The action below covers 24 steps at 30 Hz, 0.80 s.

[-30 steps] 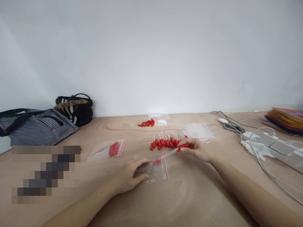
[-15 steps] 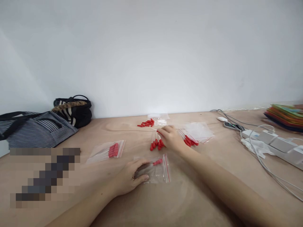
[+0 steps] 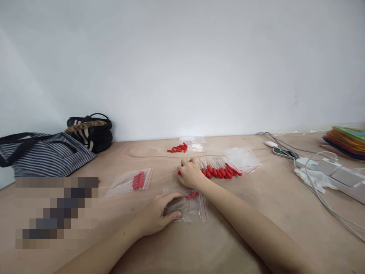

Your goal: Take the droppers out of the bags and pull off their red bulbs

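My left hand (image 3: pixel 161 211) rests on the table with thumb and fingers apart, lying over the closed end of a clear zip bag (image 3: pixel 188 213). Inside that bag are a few red-tipped sticks (image 3: pixel 191 196). Just beyond, my right hand (image 3: pixel 189 174) has its fingers curled down at the left end of a row of red-tipped sticks (image 3: pixel 219 173). A red tip (image 3: pixel 179 172) shows by its fingertips, and most of that stick is hidden. At left lies another zip bag (image 3: pixel 122 182) with several red-tipped sticks in it.
Loose red pieces (image 3: pixel 178 147) lie near the wall beside a clear bag (image 3: pixel 194 144). Flat clear bags (image 3: pixel 242 158) lie right of the row. Striped bag (image 3: pixel 54 154) and black bag (image 3: pixel 99 133) stand left; power strip (image 3: pixel 327 169), cables and coloured sheets (image 3: pixel 346 140) at right.
My right hand has moved left and toward me, uncovering more of the row of red-tipped sticks. My left hand stays on the bag. The view has shifted slightly.
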### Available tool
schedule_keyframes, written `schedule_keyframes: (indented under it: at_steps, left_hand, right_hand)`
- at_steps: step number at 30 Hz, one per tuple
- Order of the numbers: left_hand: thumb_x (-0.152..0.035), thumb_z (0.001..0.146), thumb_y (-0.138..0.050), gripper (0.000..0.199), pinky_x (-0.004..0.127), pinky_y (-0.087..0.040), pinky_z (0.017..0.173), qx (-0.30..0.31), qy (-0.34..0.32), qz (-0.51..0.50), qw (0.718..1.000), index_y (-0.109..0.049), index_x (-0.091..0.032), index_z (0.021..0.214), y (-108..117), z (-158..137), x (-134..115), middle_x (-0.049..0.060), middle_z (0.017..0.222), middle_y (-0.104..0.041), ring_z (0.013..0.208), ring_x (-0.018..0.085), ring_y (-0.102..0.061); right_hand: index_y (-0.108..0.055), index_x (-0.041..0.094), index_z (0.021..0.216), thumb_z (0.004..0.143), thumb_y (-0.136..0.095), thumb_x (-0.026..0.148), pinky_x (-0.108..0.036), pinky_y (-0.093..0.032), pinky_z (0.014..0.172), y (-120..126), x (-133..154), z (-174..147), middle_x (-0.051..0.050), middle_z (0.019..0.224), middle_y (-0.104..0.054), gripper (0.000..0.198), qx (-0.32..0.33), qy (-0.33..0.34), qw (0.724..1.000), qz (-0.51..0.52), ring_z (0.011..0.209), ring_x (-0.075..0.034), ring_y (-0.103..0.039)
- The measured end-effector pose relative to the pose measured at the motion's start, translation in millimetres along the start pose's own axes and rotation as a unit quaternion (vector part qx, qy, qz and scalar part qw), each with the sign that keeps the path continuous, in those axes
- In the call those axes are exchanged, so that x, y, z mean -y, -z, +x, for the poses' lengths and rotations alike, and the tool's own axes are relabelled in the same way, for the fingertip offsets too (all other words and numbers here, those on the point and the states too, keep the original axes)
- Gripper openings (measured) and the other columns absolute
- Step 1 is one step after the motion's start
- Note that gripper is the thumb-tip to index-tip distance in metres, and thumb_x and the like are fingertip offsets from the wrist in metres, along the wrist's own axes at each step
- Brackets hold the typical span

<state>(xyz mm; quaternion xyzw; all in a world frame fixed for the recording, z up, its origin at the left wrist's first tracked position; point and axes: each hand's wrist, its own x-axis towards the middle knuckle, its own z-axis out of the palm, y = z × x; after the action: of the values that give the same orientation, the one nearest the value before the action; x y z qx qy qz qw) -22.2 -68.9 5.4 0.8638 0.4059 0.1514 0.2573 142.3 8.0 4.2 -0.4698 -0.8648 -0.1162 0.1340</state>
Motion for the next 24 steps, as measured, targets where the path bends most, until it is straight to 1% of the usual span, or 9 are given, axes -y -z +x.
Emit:
schedule_keyframes:
  at_steps: [4,7,13,15,17,18,20,22,24]
  left_hand:
    - [-0.031,0.076,-0.055,0.04,0.036,-0.04,0.091,0.002,0.011,0.012,1.0,-0.048,-0.025,0.116,0,0,1,0.004,0.118,-0.055,0.106,0.022,-0.051]
    - [-0.031,0.076,-0.055,0.041,0.036,-0.04,0.091,0.004,0.011,0.016,1.0,-0.047,-0.025,0.116,-1,0,2,0.004,0.119,-0.055,0.107,0.022,-0.051]
    - [-0.031,0.076,-0.055,0.041,0.037,-0.04,0.091,-0.003,0.006,0.01,1.0,-0.048,-0.025,0.116,-1,0,2,0.004,0.118,-0.056,0.106,0.023,-0.051]
    - [-0.033,0.076,-0.055,0.041,0.037,-0.04,0.091,-0.004,0.003,0.003,1.0,-0.048,-0.026,0.115,-1,-2,1,0.004,0.118,-0.056,0.106,0.023,-0.051]
    - [-0.035,0.075,-0.056,0.041,0.036,-0.04,0.091,-0.011,-0.016,-0.013,1.0,-0.048,-0.025,0.115,-1,-3,1,0.004,0.118,-0.055,0.106,0.023,-0.05]
    - [-0.035,0.076,-0.055,0.041,0.035,-0.04,0.092,-0.024,-0.029,-0.024,0.999,-0.048,-0.024,0.115,0,-3,1,0.004,0.118,-0.055,0.107,0.022,-0.05]
    - [-0.035,0.079,-0.05,0.034,0.034,-0.039,0.092,-0.079,-0.037,-0.04,0.995,-0.05,-0.022,0.111,2,2,6,0.005,0.115,-0.055,0.107,0.021,-0.049]
    - [-0.033,0.082,-0.044,0.025,0.035,-0.039,0.091,-0.154,-0.006,-0.031,0.988,-0.053,-0.021,0.102,6,14,15,0.006,0.108,-0.057,0.104,0.021,-0.05]
    - [-0.031,0.081,-0.044,0.02,0.037,-0.038,0.091,-0.208,0.046,0.006,0.977,-0.055,-0.02,0.093,13,33,26,0.005,0.101,-0.058,0.1,0.021,-0.051]
  right_hand:
    - [-0.063,0.015,0.091,0.083,-0.042,0.037,-0.04,-0.027,0.081,4,0,-4,-0.01,0.093,-0.056,0.032,0.007,-0.01,1.0,0.013,0.083,-0.021,-0.053]
    - [-0.064,0.016,0.094,0.082,-0.042,0.044,-0.04,-0.025,0.083,8,-1,-7,-0.01,0.095,-0.056,0.037,0.01,-0.013,1.0,0.022,0.086,-0.021,-0.052]
    - [-0.064,0.017,0.092,0.082,-0.043,0.048,-0.041,-0.022,0.083,11,1,-8,-0.01,0.095,-0.056,0.039,0.013,-0.026,0.999,0.035,0.091,-0.023,-0.049]
    - [-0.064,0.017,0.091,0.081,-0.045,0.048,-0.039,-0.022,0.082,12,0,-8,-0.009,0.094,-0.056,0.037,0.003,-0.034,0.998,0.048,0.09,-0.022,-0.049]
    - [-0.064,0.018,0.088,0.082,-0.045,0.046,-0.037,-0.022,0.08,13,-4,-11,-0.008,0.091,-0.057,0.034,-0.016,-0.052,0.996,0.067,0.086,-0.02,-0.05]
    - [-0.064,0.018,0.086,0.082,-0.045,0.045,-0.036,-0.021,0.079,14,-7,-14,-0.007,0.089,-0.057,0.033,-0.028,-0.064,0.995,0.077,0.084,-0.019,-0.05]
    - [-0.065,0.018,0.082,0.084,-0.044,0.041,-0.034,-0.02,0.077,15,-14,-24,-0.005,0.083,-0.058,0.031,-0.056,-0.083,0.99,0.098,0.079,-0.016,-0.05]
    - [-0.065,0.019,0.076,0.086,-0.042,0.038,-0.032,-0.02,0.075,17,-21,-40,-0.003,0.075,-0.056,0.031,-0.088,-0.088,0.985,0.119,0.073,-0.013,-0.049]
    - [-0.064,0.019,0.072,0.087,-0.041,0.034,-0.031,-0.02,0.074,18,-27,-61,-0.001,0.068,-0.054,0.031,-0.127,-0.085,0.978,0.139,0.068,-0.012,-0.047]
